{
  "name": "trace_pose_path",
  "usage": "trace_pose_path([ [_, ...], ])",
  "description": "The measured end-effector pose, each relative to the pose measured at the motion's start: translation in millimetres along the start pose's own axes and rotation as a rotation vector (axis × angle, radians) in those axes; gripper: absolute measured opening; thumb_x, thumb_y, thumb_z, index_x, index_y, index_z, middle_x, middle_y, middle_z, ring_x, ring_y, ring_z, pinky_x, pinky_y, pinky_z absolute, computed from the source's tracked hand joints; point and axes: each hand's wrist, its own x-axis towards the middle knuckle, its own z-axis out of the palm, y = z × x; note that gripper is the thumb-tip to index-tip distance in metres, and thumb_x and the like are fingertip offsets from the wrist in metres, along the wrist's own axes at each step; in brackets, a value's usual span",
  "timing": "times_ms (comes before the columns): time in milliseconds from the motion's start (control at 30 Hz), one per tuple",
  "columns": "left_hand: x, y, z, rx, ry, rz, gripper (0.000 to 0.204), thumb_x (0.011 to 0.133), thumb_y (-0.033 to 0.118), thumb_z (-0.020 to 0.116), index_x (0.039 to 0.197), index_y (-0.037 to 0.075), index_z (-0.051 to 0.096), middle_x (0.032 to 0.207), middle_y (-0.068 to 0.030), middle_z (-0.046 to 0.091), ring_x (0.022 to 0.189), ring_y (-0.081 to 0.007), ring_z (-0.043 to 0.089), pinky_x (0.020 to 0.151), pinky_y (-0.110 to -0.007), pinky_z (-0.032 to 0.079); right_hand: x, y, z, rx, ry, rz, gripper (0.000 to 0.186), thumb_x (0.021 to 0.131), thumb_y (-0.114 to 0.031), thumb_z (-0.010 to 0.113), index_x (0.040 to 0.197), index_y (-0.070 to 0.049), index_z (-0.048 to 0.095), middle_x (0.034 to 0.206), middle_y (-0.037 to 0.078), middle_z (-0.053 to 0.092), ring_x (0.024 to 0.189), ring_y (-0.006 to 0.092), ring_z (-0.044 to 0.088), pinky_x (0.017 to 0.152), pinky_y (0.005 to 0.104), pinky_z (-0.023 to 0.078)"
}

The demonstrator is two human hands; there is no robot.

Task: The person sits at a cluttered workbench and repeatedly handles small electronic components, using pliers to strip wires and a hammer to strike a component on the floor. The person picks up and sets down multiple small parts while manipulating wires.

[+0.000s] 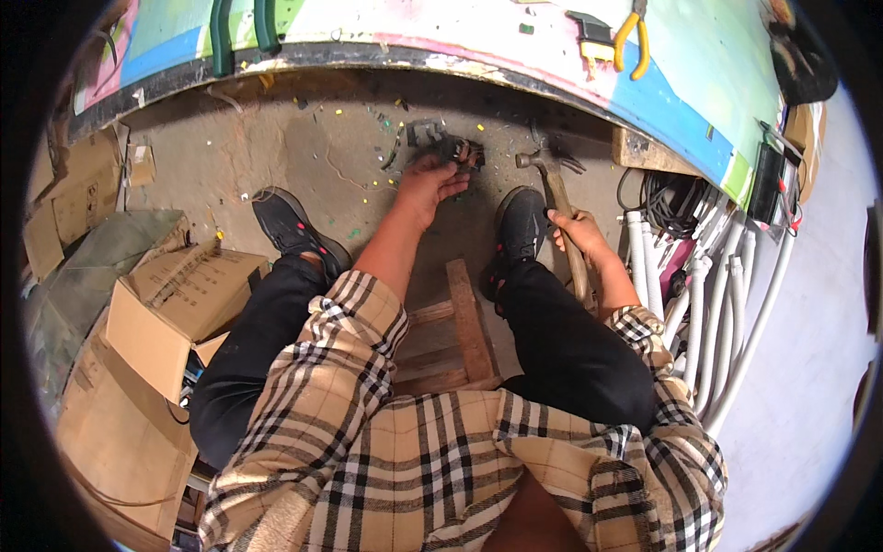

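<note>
My left hand [429, 187] is closed on a small dark part with copper-brown bits [467, 155], held low over the floor between my shoes. It may be a coil or motor piece; its exact kind is too small to tell. Just beyond it lies a dark grey broken piece [424, 132]. In my right hand [579, 232] is a claw hammer [558, 187], gripped along its wooden handle, its head pointing away from me above my right shoe. The handle's end reaches back over my right knee.
A painted tabletop [441, 41] spans the far side, carrying yellow-handled pliers [632, 46] and a brush [596, 39]. Small chips litter the floor [313, 156]. White pipes [727, 313] and black cable [669, 201] lie right; cardboard boxes [189, 285] stand left. A wooden stool [471, 322] sits between my legs.
</note>
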Motion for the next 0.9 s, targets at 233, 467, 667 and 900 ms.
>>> trace_pose_path([
  [233, -53, 45, 44, 0.6, 0.005, 0.285, 0.007, 0.087, 0.001, 0.059, 0.082, 0.002, 0.055, 0.084, -0.009, 0.064, 0.076, -0.0185, 0.065, 0.069, -0.03, 0.055, -35, -18, 8, -0.814, 0.316, -0.485, 0.042, 0.082, -0.036, 0.065, 0.104, -0.001, 0.064, 0.106, 0.025, 0.059, 0.1, 0.0396, 0.058, 0.088, 0.0418, 0.046],
  [467, -155, 118, 126, 1.176, 0.151, 0.617, 0.013, 0.08, 0.01, 0.067, 0.076, 0.002, 0.057, 0.06, -0.0009, 0.057, 0.057, -0.0084, 0.05, 0.055, -0.028, 0.042, -154, -146, 46, -0.287, -0.261, -0.739, 0.03, 0.085, -0.029, 0.066, 0.091, -0.001, 0.057, 0.071, 0.008, 0.064, 0.064, 0.0145, 0.061, 0.061, 0.0302, 0.049],
  [667, -211, 139, 159, 1.233, 0.11, 0.786, 0.013, 0.078, 0.004, 0.066, 0.076, 0.0, 0.054, 0.063, -0.0111, 0.057, 0.056, -0.0175, 0.057, 0.055, -0.032, 0.046, -209, -200, 59, -0.425, -0.058, -0.879, 0.05, 0.078, -0.034, 0.075, 0.103, 0.004, 0.054, 0.075, 0.009, 0.063, 0.069, 0.015, 0.06, 0.065, 0.0302, 0.049],
  [900, -241, 162, 158, 1.111, 0.101, 0.809, 0.009, 0.079, 0.004, 0.064, 0.078, 0.001, 0.055, 0.068, -0.009, 0.061, 0.058, -0.0144, 0.057, 0.057, -0.029, 0.046, -247, -206, 67, -0.354, -0.024, -0.966, 0.039, 0.078, -0.019, 0.071, 0.103, 0.003, 0.051, 0.078, 0.003, 0.058, 0.067, 0.0076, 0.051, 0.061, 0.0235, 0.043],
])
